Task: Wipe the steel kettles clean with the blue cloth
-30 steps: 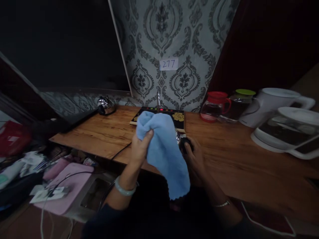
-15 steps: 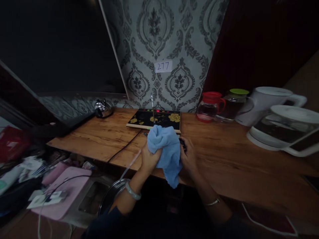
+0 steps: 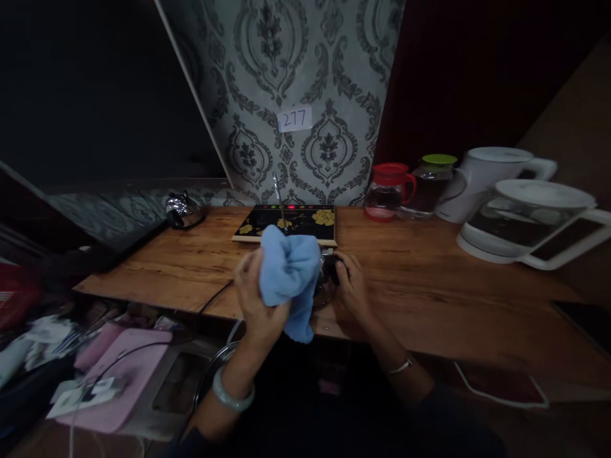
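My left hand point(image 3: 260, 308) is closed around a bunched blue cloth point(image 3: 289, 270), whose loose end hangs down past the table's front edge. Behind the cloth, a shiny pot with a black handle point(image 3: 324, 289) shows only in part; its full shape is hidden. My right hand point(image 3: 352, 283) grips that black handle, fingers wrapped over it. Just beyond the cloth lies a black electric tea stove point(image 3: 310, 221) with gold flowers and lit red and green marks. A thin metal spout point(image 3: 277, 194) rises from it.
On the right stand a red-lidded glass jug point(image 3: 386, 191), a green-lidded glass jug point(image 3: 429, 191), a white pitcher point(image 3: 477, 181) and a large clear kettle point(image 3: 520, 222). A chrome kettle point(image 3: 185, 210) sits at the back left. A dark cable point(image 3: 217, 296) crosses the wooden table point(image 3: 420, 299).
The cloth and my left hand have shifted left, away from the right hand, so more of the shiny pot shows. The whole view has turned slightly.
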`<state>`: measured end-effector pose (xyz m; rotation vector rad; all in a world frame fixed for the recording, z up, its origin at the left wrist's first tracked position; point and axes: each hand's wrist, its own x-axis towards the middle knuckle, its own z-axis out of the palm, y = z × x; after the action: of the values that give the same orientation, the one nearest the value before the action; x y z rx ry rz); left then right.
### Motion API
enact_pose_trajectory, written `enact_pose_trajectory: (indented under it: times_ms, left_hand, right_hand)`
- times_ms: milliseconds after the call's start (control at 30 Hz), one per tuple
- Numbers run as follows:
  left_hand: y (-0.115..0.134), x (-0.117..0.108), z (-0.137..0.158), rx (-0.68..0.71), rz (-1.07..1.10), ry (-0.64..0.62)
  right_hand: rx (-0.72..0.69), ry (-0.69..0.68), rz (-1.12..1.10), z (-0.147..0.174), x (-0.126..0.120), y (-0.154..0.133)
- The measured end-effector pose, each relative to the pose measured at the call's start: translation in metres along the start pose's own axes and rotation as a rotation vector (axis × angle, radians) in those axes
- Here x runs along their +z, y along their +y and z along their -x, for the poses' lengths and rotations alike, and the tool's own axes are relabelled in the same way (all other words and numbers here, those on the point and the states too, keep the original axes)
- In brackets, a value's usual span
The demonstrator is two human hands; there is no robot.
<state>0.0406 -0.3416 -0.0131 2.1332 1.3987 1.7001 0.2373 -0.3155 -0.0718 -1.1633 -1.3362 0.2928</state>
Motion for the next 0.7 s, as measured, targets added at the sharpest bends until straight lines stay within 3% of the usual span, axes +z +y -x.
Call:
enact_pose_trajectory:
  times_ms: [100, 200, 300, 367, 433, 567, 700]
  left_hand:
    - [0.006, 0.026, -0.003, 0.320, -0.157, -0.219]
    - [0.000, 0.045, 0.011, 0.324, -0.268, -0.259]
    - [-0.012, 0.044, 0.032, 0.301, -0.236, -0.248]
    - [-0.020, 0.034, 0.042, 0.243, -0.133, -0.212]
    - [-0.026, 0.022, 0.043, 0.081, 0.001, -0.105]
    - [-0.026, 0.008, 0.005, -0.275, 0.228, 0.154]
    - [-0.023, 0.028, -0.052, -0.266, 0.382, 0.009]
  right_hand:
    - [-0.012, 0.008, -0.024, 0.000, -0.001, 0.000]
    - [-0.035, -0.033, -0.049, 0.000, -0.003, 0.000]
    - [-0.014, -0.033, -0.028, 0.000, -0.005, 0.001]
    - [-0.002, -0.014, -0.005, 0.000, -0.003, 0.002]
    - [-0.003, 0.003, 0.008, 0.001, -0.001, 0.002]
    - [-0.016, 0.057, 0.018, 0.003, 0.004, 0.002]
    - [-0.016, 0.075, 0.031, 0.004, 0.006, 0.002]
